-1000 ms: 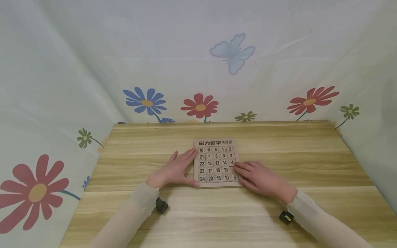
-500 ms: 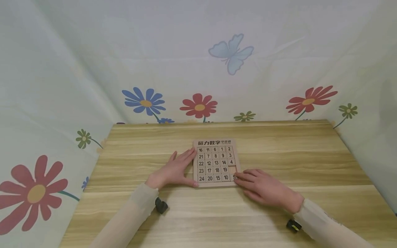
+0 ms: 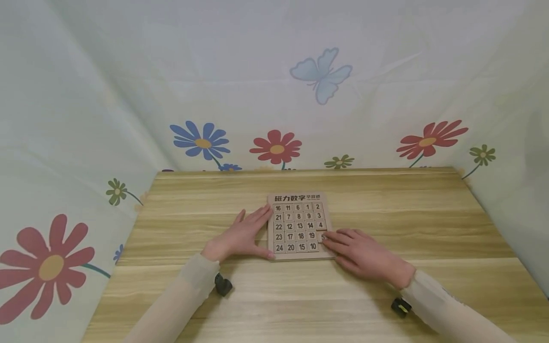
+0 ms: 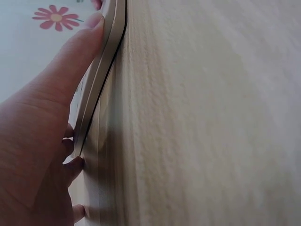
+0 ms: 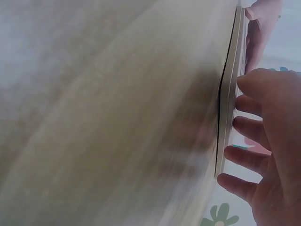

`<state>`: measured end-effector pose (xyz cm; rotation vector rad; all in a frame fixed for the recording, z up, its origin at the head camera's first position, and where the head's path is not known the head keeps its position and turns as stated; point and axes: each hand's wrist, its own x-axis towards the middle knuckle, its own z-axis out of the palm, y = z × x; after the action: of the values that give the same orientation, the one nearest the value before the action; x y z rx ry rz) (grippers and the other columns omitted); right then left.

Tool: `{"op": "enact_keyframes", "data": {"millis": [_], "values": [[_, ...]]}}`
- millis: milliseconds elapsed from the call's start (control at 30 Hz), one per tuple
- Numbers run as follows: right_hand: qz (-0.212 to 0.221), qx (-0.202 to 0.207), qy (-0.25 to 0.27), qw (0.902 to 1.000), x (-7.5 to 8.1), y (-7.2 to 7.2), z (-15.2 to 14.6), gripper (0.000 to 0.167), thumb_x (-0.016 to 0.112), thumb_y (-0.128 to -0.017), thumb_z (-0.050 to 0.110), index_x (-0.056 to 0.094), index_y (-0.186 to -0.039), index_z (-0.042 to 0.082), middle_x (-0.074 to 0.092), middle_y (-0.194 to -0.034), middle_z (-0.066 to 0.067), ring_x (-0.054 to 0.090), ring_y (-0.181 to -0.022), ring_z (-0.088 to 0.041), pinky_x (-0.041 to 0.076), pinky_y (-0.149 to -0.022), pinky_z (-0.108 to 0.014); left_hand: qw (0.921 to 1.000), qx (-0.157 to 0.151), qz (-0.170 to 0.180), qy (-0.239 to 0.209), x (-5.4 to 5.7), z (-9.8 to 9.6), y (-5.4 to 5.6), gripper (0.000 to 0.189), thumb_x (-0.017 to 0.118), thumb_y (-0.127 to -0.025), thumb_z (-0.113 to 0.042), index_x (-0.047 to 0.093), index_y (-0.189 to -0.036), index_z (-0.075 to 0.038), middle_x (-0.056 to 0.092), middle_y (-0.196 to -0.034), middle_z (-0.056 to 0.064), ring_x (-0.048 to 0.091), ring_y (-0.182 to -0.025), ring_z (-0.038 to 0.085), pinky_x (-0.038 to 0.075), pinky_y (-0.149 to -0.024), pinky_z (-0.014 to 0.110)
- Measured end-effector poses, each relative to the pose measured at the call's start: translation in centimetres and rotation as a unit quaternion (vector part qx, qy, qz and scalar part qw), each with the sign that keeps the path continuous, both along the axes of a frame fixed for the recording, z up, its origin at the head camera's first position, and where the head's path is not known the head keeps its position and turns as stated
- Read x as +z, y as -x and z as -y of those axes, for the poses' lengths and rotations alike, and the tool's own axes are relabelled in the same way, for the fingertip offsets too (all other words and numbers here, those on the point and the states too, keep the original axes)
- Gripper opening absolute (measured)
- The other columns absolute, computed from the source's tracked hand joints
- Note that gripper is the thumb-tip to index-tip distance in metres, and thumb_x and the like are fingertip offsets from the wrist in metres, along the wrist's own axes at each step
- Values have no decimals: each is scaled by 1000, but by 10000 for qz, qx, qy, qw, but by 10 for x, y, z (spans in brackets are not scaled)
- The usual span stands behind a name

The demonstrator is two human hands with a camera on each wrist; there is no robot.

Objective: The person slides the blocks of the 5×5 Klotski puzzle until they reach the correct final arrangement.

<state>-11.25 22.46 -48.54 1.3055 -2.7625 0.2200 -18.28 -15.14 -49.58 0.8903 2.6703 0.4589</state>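
A wooden number slide puzzle point(image 3: 299, 256) lies flat on the table, its numbered tiles in rows under printed characters. My left hand point(image 3: 242, 237) rests against its left edge, fingers stretched along the side and thumb at the lower left corner. In the left wrist view the thumb point(image 4: 77, 52) lies on the frame's edge. With nearly straight fingertips my right hand point(image 3: 362, 252) touches the tile numbered 5 point(image 3: 322, 237), which sits right of tile 19 point(image 3: 311, 236) and below tile 4 point(image 3: 320, 225). The gap in the bottom row, right of tile 10 point(image 3: 313, 247), is partly hidden by that hand.
The wood-grain table point(image 3: 274, 305) extends around the puzzle on all sides. A pale cloth with printed flowers and a butterfly point(image 3: 321, 76) stands behind and at the sides. Small black cameras point(image 3: 401, 307) sit at both wrists.
My right hand moved down to tile 5, then slid it up from the bottom right corner into the gap below tile 4. The left hand stayed in place.
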Motion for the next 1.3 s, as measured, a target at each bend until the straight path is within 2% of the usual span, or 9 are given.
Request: {"op": "enact_keyframes", "data": {"millis": [333,567,833,1300], "values": [[24,-71,90,9999,-1,6,0,55,66,-102,31,55,-152,10,52,-157,-11,55,-136,-38,44,-112,-60,9999,46,24,-107,0,0,-2,133,73,-73,-83,11,-169,-15,4,-176,2,10,-161,23,0,-128,60],[-14,102,-149,9998,5,-1,10,55,64,-103,33,55,-151,10,52,-157,-10,54,-137,-37,43,-113,-60,9998,8,12,-176,1,0,-3,130,74,-75,-81,13,-169,-14,6,-176,3,12,-161,25,0,-128,61],[158,249,-308,9991,4,-7,23,53,59,-106,37,53,-154,17,49,-161,-3,48,-143,-32,39,-118,-58,9999,30,48,-156,0,0,-2,130,73,-75,-81,13,-169,-14,7,-176,3,11,-161,24,0,-128,61],[91,100,-231,9996,3,-10,7,53,64,-103,35,56,-151,14,50,-159,-6,51,-140,-35,41,-115,-60,9998,20,23,-171,3,0,-3,131,74,-74,-81,13,-168,-13,6,-175,3,11,-161,25,-1,-127,61]]}}
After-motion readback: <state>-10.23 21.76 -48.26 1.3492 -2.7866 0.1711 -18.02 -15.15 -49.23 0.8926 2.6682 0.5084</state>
